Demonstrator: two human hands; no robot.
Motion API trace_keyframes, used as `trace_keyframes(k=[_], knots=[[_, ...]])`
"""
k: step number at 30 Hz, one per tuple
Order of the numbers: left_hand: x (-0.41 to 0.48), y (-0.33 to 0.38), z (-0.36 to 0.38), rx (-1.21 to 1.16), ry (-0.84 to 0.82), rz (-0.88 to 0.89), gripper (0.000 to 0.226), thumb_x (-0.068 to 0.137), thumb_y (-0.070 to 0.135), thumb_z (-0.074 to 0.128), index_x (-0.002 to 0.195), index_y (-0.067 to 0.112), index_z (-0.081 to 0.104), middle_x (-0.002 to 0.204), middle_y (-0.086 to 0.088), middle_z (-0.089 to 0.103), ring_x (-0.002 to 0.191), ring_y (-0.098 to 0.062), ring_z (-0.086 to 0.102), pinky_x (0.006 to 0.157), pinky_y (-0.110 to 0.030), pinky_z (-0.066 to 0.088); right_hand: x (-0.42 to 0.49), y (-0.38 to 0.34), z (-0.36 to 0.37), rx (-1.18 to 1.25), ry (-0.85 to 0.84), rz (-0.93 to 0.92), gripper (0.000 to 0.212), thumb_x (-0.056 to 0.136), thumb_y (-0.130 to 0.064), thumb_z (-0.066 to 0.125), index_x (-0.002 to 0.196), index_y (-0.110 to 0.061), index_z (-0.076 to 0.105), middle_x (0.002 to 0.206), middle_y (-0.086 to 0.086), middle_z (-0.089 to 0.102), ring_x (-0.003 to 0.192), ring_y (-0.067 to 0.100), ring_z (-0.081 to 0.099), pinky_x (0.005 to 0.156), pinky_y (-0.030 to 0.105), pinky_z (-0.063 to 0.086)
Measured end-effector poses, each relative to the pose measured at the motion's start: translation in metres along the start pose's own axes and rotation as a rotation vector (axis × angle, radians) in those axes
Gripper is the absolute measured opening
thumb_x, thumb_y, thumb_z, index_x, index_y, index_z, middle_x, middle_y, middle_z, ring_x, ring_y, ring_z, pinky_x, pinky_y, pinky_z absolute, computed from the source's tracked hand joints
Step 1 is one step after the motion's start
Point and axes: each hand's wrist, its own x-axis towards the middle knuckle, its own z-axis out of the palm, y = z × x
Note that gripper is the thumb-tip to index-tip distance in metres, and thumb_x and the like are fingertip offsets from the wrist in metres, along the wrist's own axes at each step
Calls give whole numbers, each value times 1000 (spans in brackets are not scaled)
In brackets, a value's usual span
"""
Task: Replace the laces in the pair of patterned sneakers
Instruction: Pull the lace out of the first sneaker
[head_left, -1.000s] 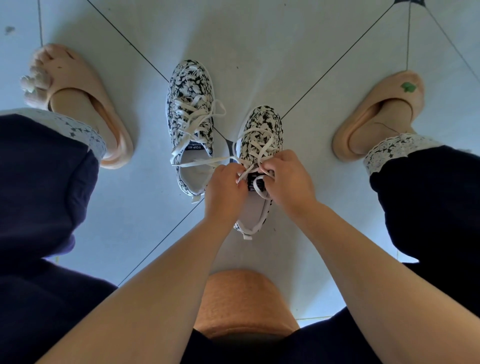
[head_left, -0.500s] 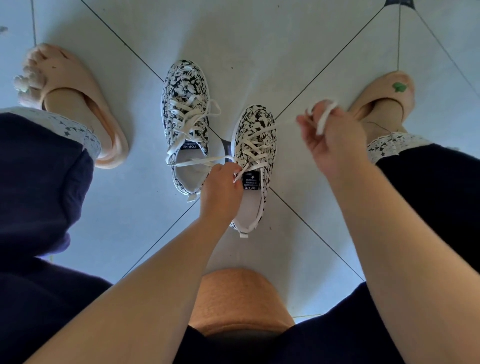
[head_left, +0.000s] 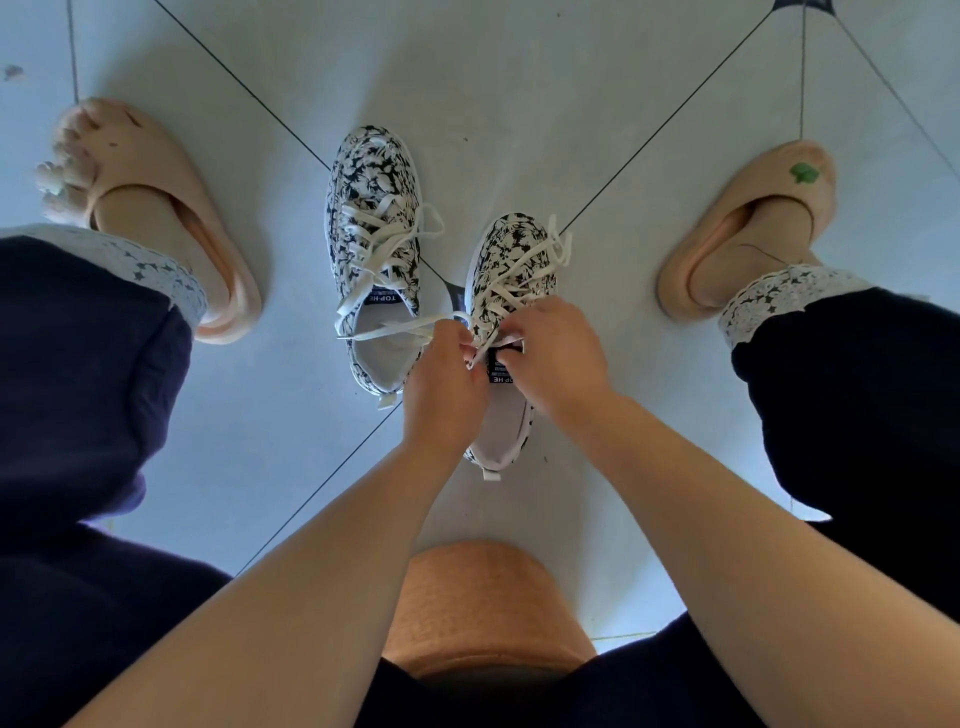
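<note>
Head view: sneaker (head_left: 371, 208) tongue label (head_left: 384, 298) reads "TOP-HE".

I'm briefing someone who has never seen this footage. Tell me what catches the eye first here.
Both hands meet at the centre, where the left hand and right hand pinch the white lace near the tongue of the nearer patterned sneaker. The other sneaker stands beside it on the tiled floor, loosely laced. A peach left slipper and right slipper, both on the person's feet, flank the pair.

Head-worn, facing straight down, near floor (head_left: 519, 78)
</note>
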Motion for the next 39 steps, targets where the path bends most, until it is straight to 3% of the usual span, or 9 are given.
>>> trace_keyframes(k=[5, 9, 12, 15, 20, 23, 30, 36, 39], knots=[[0, 2, -1, -34, 22, -24, 19, 87, 14, 57, 96, 17, 40, 90, 2, 57, 79, -22, 55, 66, -31, 42, 1, -1, 2, -13, 57, -48, 15, 88, -25, 55, 90, -17, 68, 91, 3, 60, 90, 23, 55, 76, 33, 43], [0, 0, -4, -59, 63, -40, 20, 86, 6, 55, 90, 16, 38, 87, 1, 54, 73, -20, 51, 59, -28, 37, 7, 31, -18, 878, 419, 612, 15, 84, -15, 62, 71, -21, 59, 64, -5, 55, 56, 8, 46, 54, 22, 38], [-3, 0, -1, -67, 37, -9, 19, 86, 7, 56, 89, 17, 40, 87, 0, 54, 75, -19, 52, 64, -27, 38, -4, 51, -10, 863, 300, 844, 5, 86, -14, 58, 84, -18, 60, 81, 2, 57, 63, 14, 47, 62, 27, 40], [-3, 1, 2, -56, 28, 15, 19, 86, 8, 57, 89, 18, 42, 86, 1, 56, 77, -20, 54, 67, -29, 43, -11, 41, -1, 654, 295, 578, 25, 84, -7, 59, 107, -16, 59, 95, -2, 54, 84, 14, 51, 76, 26, 42], [-3, 1, 2, -39, 21, -4, 7, 87, 12, 56, 92, 16, 53, 93, -3, 63, 81, -21, 58, 69, -30, 45, -4, 0, 0, 40, 160, -83, 23, 83, -17, 61, 106, -19, 64, 115, 1, 57, 112, 23, 45, 89, 29, 33], [-3, 2, 1, -63, 24, -17, 5, 87, 13, 56, 89, 18, 55, 92, 0, 64, 82, -19, 59, 69, -29, 44, 2, -8, 9, -206, 79, -149, 26, 85, -24, 59, 110, -19, 54, 112, 0, 59, 112, 23, 45, 91, 32, 27], [-2, 0, 2, -90, 31, -32, 6, 86, 13, 57, 92, 16, 56, 92, 0, 63, 81, -19, 57, 71, -30, 46, -1, 0, 11, -106, 122, -247, 30, 85, -10, 55, 115, -15, 51, 91, 3, 67, 95, 25, 57, 81, 27, 23], [-2, -4, 1, -123, 47, -42, 13, 84, 8, 58, 88, 18, 52, 85, 3, 57, 74, -16, 52, 64, -24, 37, 4, 59, -41, 888, 705, 635, 19, 78, -10, 67, 97, -10, 70, 75, -6, 61, 72, 9, 56, 66, 13, 43], [-2, -3, 3, -113, 42, -27, 11, 85, 8, 57, 91, 15, 54, 86, 2, 57, 76, -18, 53, 65, -25, 38, 3, 81, -52, 766, 712, 738, 18, 80, -13, 65, 98, -11, 68, 80, -3, 61, 79, 15, 59, 74, 22, 47]])
